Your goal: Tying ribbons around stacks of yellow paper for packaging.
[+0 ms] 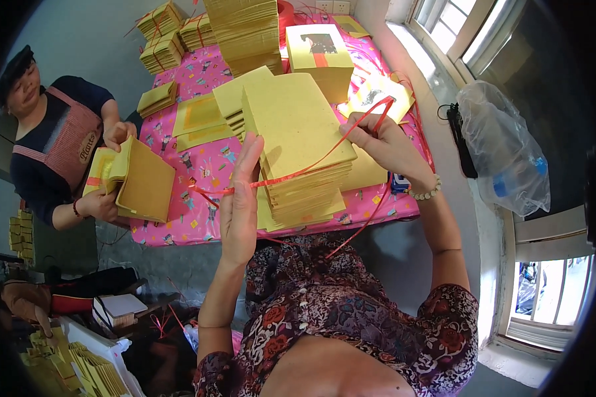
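A tall stack of yellow paper (298, 122) stands at the near edge of the table in front of me. My left hand (240, 205) lies along its left side, fingers stretched out and flat. A red plastic strap (304, 170) crosses the front of the stack and passes at my left hand, its end sticking out to the left; whether the fingers grip it is hidden. My right hand (384, 145), with a beaded bracelet on the wrist, pinches the strap at the right and holds a loop of it above the stack.
A pink patterned cloth covers the table (205, 218). More yellow paper stacks (320, 58) stand at the back. Across at the left, a person in an apron (59, 139) holds a yellow paper bundle (146, 178). A clear plastic bag (503, 145) hangs by the window at the right.
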Demonstrator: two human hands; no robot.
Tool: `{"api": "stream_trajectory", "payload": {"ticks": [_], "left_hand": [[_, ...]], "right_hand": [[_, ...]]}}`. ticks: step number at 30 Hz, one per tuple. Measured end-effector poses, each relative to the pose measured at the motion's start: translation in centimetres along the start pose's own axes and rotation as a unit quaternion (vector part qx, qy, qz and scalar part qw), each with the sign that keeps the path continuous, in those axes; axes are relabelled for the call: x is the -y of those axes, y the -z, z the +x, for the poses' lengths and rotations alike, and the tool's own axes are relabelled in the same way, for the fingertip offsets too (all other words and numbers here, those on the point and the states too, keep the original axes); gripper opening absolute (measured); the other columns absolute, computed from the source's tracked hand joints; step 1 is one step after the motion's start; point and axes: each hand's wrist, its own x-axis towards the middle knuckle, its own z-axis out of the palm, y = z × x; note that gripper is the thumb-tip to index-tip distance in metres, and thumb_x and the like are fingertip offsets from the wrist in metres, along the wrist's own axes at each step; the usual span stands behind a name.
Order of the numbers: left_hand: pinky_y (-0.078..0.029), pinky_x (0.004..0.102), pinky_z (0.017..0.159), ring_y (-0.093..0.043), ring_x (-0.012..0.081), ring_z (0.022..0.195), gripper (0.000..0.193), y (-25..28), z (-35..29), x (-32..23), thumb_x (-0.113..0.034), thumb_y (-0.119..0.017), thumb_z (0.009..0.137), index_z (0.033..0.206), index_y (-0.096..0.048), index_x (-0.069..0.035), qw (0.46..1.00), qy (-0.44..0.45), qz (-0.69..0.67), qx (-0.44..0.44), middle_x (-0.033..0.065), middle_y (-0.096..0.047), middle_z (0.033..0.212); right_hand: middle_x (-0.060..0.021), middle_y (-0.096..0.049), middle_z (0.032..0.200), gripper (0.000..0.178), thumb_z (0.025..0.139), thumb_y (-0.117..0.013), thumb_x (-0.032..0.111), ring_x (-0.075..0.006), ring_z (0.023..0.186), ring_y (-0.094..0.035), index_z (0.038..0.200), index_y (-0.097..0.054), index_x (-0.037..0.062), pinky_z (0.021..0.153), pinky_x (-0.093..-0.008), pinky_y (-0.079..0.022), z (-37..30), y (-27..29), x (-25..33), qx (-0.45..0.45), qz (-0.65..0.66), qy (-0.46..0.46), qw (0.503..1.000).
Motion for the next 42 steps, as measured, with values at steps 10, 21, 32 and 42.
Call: {"api": "stream_trajectory", "payload": {"ticks": [10,21,32,42], "left_hand": [[-0.013,0.0421,0.124,-0.019,0.0269,0.152,0.063,0.4,0.1,0.4,-0.038,-0.025,0.11,0.154,-0.025,0.006,1.0,0.005,0.008,0.014,0.0162,-0.022,0.164],[-0.03,0.0402,0.117,-0.039,0.0231,0.141,0.052,2.2,1.7,-1.0,-0.035,-0.031,0.11,0.142,-0.047,0.003,0.994,0.021,-0.081,-0.065,0.0159,-0.045,0.15],[-0.053,0.0302,0.083,-0.066,0.0139,0.091,0.045,5.4,5.4,1.6,-0.035,-0.045,0.108,0.121,-0.065,0.003,0.979,0.045,-0.158,-0.12,0.0097,-0.071,0.104],[-0.048,0.0241,0.064,-0.065,0.0098,0.075,0.042,5.9,3.0,4.9,-0.035,-0.047,0.107,0.112,-0.072,-0.001,0.976,0.1,0.052,-0.188,0.0048,-0.072,0.087]], "right_hand": [[0.0099,-0.041,0.071,0.034,0.101,-0.062,0.035,-0.0015,0.069,-0.034,0.08,-0.06,0.0071,0.06,-0.0214,-0.031,-0.1,-0.2,-0.6,0.008,0.007,0.004,1.0],[0.0098,-0.042,0.07,0.027,0.1,-0.06,0.032,-0.0002,0.061,-0.034,0.086,-0.06,0.0083,0.053,-0.0189,-0.028,1.2,3.3,-1.0,0.094,0.038,-0.002,0.995],[0.0079,-0.037,0.063,0.038,0.106,-0.05,0.037,-0.0011,0.05,-0.027,0.078,-0.054,0.0111,0.045,-0.0181,-0.021,6.2,5.7,-8.5,0.149,0.284,-0.037,0.946],[0.0092,-0.041,0.064,0.039,0.104,-0.055,0.04,-0.0019,0.056,-0.034,0.078,-0.06,0.0112,0.052,-0.0192,-0.03,5.5,1.2,-9.3,0.106,0.153,-0.046,0.981]]}}
